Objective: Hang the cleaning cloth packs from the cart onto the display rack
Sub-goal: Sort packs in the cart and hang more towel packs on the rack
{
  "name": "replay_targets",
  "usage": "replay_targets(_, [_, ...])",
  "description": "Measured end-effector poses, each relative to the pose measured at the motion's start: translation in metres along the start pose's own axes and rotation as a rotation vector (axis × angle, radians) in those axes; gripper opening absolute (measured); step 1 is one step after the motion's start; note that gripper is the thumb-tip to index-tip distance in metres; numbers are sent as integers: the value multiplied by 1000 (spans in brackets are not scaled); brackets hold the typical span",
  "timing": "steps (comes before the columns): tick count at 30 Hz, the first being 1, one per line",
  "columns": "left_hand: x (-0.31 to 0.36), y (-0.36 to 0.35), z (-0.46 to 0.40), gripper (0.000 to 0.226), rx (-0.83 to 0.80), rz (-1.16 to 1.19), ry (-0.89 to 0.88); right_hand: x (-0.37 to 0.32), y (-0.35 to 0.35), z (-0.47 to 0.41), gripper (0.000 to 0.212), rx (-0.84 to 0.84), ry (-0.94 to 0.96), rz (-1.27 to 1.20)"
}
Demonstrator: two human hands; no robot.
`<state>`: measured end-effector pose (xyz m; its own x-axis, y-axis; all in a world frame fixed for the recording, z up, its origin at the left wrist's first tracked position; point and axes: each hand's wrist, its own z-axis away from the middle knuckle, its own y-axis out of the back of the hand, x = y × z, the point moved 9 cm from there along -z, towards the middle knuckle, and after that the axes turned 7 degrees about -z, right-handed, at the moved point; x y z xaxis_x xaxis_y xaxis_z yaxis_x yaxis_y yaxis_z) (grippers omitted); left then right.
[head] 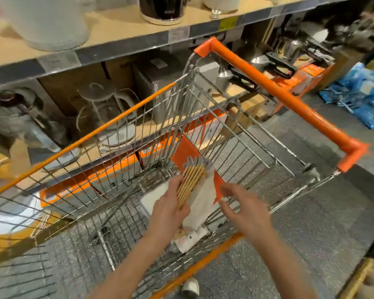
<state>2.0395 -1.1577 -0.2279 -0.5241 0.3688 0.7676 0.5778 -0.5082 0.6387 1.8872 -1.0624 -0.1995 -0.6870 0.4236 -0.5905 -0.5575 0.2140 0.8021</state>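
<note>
Packs (192, 182) still sitting low in cart (121, 130), you bunching them up. Left hand (168, 203) gripping stack by card headers; right hand (244, 208) hovering beside, fingers spread, holding nothing. Display rack not showing; hanging all waiting ahead. More packs lying underneath.

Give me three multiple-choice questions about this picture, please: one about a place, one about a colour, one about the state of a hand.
1. Where is the stack of packs?
A. on the shelf
B. over the cart basket
C. on the floor

2. What colour is the cart handle?
A. blue
B. green
C. orange

3. What is the right hand doing?
A. open, gripping nothing
B. gripping the handle
C. resting on the shelf

Answers: 1 B, the left hand holds the stack above the wire basket. 2 C, the bar is orange. 3 A, its spread fingers reach toward the packs, closed on nothing.
</note>
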Motion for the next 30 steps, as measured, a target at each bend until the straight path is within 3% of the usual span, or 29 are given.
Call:
replay_targets(5, [45,52,-2,81,229,276,23,-28,-18,31,63,-84,-35,-426])
replay_targets(10, [91,77,1,72,332,363,-6,-60,-14,36,93,17,18,-653])
replay_targets(16, [120,94,4,68,310,363,1,-80,6,41,93,164,75,-657])
replay_targets(20, [141,99,-1,55,197,392,28,-91,30,44,92,272,68,-516])
replay_targets(26, [164,101,3,40,66,372,32,-97,68,50,70,396,139,-375])
replay_targets(30, [169,97,12,39,-12,397,9,-91,77,59,74,454,108,-493])
